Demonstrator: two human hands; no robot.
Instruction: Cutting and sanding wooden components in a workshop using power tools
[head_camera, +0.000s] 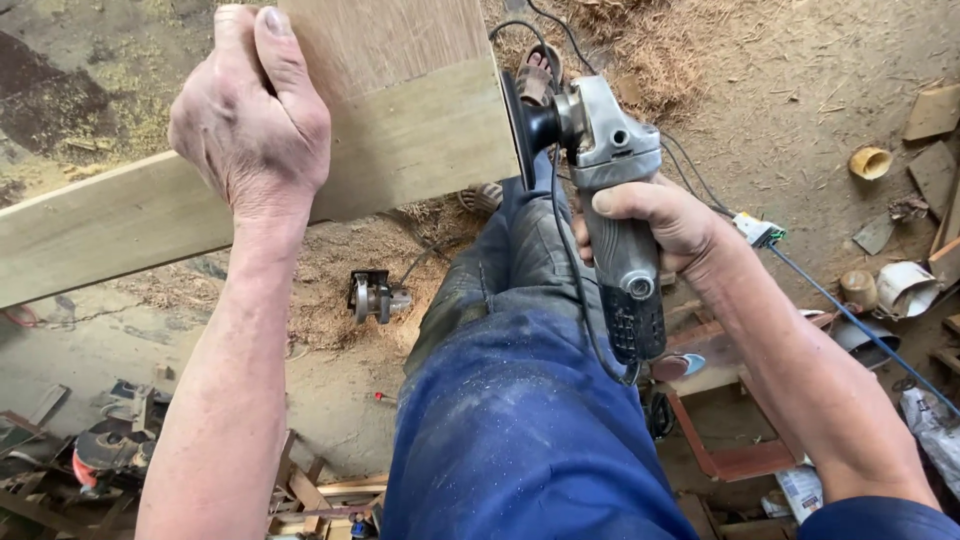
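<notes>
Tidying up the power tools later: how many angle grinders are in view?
2. One angle grinder in the right hand, its disc at the wooden plank; a second grinder lies on the sawdust floor. Clutter may hide others.

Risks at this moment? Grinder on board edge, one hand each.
1. The angle grinder is held by the right hand alone; a kick at the board end could twist it loose.
2. Its disc spins just above the blue-trousered leg.
3. The cord trails across that leg and could snag.
</notes>
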